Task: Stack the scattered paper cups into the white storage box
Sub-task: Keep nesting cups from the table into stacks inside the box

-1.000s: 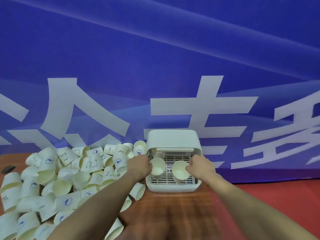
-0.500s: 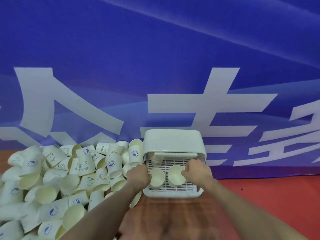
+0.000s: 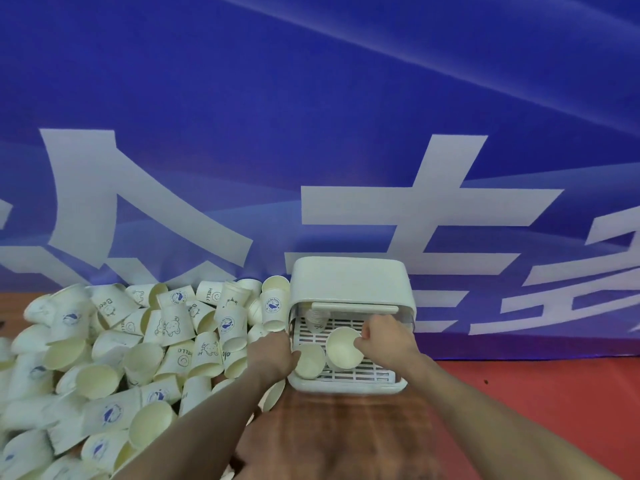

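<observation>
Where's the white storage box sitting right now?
In the head view the white storage box stands right of centre on the wooden table, against the blue banner, with the pile of paper cups on its left.

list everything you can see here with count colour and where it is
white storage box: one, white, on the table's far edge, its front open over a slotted rack.
cup in left hand: one, cream, at the box's front left, mouth up.
cup in right hand: one, cream, over the rack, right of the first.
loose paper cups: too many to count, cream with blue prints, heaped left of the box.
clear cup: one, see-through, back left inside the box.
table: one, brown wood grain.
banner: one, blue with white characters, behind.
floor: red, right.
left hand: grips its cup.
right hand: grips its cup's rim.
</observation>
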The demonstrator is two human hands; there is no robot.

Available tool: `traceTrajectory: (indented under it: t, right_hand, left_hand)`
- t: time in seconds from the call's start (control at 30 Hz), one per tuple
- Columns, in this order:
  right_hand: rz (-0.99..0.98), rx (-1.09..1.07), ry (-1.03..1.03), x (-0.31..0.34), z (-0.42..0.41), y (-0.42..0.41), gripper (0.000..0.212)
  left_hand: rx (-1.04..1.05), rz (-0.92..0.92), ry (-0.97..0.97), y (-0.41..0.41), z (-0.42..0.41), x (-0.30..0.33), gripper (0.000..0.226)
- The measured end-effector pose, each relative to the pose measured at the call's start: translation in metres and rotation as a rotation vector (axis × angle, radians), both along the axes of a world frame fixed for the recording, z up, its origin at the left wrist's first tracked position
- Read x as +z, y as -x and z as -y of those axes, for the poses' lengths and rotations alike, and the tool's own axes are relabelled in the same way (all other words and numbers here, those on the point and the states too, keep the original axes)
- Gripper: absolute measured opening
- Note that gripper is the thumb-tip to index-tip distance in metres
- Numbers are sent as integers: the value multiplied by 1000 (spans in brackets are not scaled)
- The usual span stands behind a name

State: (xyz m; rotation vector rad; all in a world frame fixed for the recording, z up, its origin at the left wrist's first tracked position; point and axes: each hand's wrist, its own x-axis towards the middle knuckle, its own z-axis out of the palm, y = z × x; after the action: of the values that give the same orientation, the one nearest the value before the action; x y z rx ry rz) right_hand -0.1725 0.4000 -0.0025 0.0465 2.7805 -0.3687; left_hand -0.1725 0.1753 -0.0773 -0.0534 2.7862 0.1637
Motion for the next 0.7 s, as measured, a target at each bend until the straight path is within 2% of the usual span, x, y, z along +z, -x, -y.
traceTrajectory:
  t: [0.1,0.3,0.7]
  right_hand:
    - [-18,10,14,9,12,-5,20]
    - [-40,4,32,8,36,-9,20]
    - [69,-33,15,-40,66,4,13]
  left_hand:
    - [13,-21,-6,-4,9,9,35]
    - [-18,-73,66,-13,36,22,43]
    - [41,-2,102,-5,89,15,33]
